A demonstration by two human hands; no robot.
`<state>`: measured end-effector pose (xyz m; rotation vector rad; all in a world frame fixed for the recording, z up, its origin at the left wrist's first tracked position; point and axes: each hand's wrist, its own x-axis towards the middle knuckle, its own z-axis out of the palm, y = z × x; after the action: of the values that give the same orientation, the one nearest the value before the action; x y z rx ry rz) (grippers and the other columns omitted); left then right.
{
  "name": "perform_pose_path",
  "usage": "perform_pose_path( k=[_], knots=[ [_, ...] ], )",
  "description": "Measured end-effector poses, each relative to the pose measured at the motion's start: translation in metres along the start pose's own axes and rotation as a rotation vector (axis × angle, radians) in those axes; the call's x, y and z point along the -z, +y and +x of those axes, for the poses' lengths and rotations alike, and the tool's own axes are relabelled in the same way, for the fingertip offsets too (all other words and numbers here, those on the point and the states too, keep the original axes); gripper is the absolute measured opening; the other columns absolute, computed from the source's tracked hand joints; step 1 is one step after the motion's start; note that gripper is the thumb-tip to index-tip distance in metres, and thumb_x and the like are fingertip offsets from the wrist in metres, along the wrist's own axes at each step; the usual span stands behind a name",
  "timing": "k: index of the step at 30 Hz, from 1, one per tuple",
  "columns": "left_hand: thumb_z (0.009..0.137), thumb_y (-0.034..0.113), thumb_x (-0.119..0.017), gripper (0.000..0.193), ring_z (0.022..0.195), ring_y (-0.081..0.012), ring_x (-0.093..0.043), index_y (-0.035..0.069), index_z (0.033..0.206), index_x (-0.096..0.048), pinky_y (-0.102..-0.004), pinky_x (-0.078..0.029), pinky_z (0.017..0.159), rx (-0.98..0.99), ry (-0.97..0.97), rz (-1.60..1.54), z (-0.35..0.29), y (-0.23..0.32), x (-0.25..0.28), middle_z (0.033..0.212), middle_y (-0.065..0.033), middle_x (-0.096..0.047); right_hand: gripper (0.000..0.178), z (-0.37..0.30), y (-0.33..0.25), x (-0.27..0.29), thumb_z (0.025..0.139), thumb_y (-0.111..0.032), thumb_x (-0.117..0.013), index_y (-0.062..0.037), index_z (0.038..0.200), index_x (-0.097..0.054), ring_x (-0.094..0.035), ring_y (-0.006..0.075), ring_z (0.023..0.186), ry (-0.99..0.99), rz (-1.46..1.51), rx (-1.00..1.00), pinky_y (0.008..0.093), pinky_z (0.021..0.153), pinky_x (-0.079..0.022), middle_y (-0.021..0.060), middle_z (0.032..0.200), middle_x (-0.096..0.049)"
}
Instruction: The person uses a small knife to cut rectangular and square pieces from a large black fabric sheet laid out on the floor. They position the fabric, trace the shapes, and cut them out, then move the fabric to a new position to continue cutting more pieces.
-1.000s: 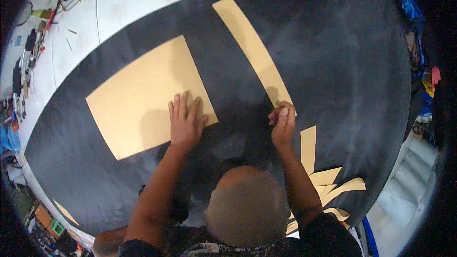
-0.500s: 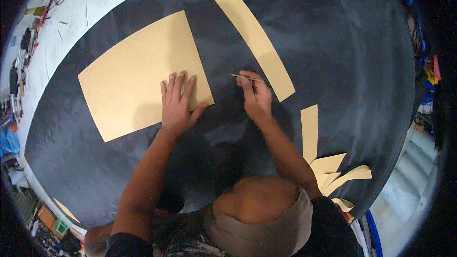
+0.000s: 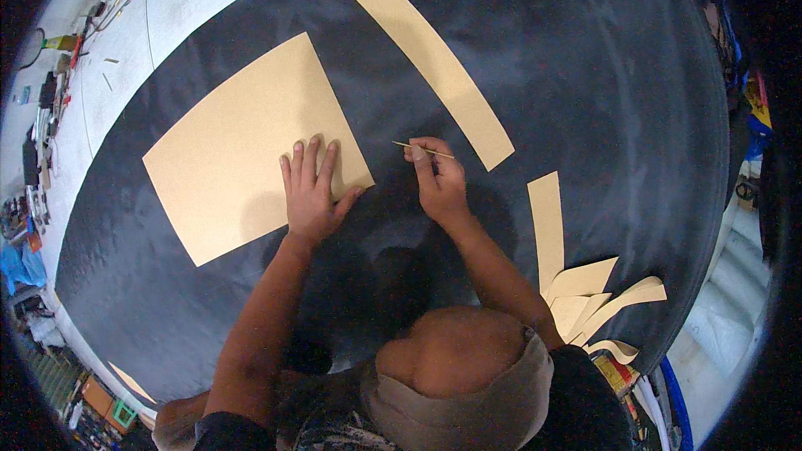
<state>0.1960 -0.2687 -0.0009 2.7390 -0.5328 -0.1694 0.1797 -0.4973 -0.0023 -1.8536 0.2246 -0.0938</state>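
A tan sheet (image 3: 230, 129), four-sided with a slightly curved far edge, lies flat on the black table covering (image 3: 585, 108). My left hand (image 3: 315, 196) rests palm down with fingers spread on its near right part. Just right of the sheet, my right hand (image 3: 439, 179) pinches a thin yellowish pen-like stick (image 3: 439, 152) between thumb and fingers. The stick's slim tip points left, toward the sheet's right edge, and stays apart from it. What kind of stick it is cannot be made out.
Beyond my right hand lies a long tan strip (image 3: 430, 63). Several tan offcuts (image 3: 585, 280), some curled, lie by my right elbow. A small tan scrap (image 3: 131, 382) sits at the lower left edge. Assorted tools and cables (image 3: 50, 125) line the white surface (image 3: 125, 83) at far left.
My right hand with the stick has shifted slightly left, closer to the sheet's edge. My left hand keeps its place on the sheet. The whole view has turned a little.
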Motion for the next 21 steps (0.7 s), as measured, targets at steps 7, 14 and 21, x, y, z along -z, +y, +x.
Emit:
perform_pose_path(
  k=[7, 14, 21],
  knots=[
    [0.081, 0.052, -0.070, 0.083, 0.143, -0.0420, -0.027, 0.012, 0.147, -0.039, -0.0611, -0.016, 0.115, 0.006, 0.014, 0.042, 0.000, 0.000, -0.001, 0.153, -0.0178, -0.033, 0.019, -0.003, 0.001, -0.003, 0.098, -0.014, -0.058, 0.0008, 0.109, -0.064, -0.068, 0.0186, 0.087, -0.028, -0.066, 0.061, 0.0305, 0.076, -0.052, 0.0117, 0.097, -0.069],
    [0.081, 0.054, -0.069, 0.084, 0.143, -0.0406, -0.027, 0.013, 0.147, -0.040, -0.0598, -0.018, 0.115, -0.007, 0.044, 0.073, -0.003, -0.002, -0.005, 0.153, -0.0170, -0.034, 0.015, -0.010, -0.019, -0.001, 0.094, -0.015, -0.061, -0.0023, 0.102, -0.065, -0.065, 0.0326, 0.098, -0.274, -0.195, 0.131, 0.0394, 0.088, -0.051, 0.0146, 0.103, -0.067],
    [0.081, 0.055, -0.068, 0.083, 0.143, -0.0409, -0.027, 0.014, 0.148, -0.040, -0.0597, -0.018, 0.116, -0.008, 0.037, 0.074, -0.001, -0.003, -0.003, 0.154, -0.0170, -0.034, 0.014, -0.014, -0.015, -0.002, 0.091, -0.014, -0.064, -0.0044, 0.101, -0.066, -0.065, 0.0326, 0.096, -0.347, -0.320, 0.243, 0.0417, 0.087, -0.051, 0.0131, 0.101, -0.068]
  ],
)
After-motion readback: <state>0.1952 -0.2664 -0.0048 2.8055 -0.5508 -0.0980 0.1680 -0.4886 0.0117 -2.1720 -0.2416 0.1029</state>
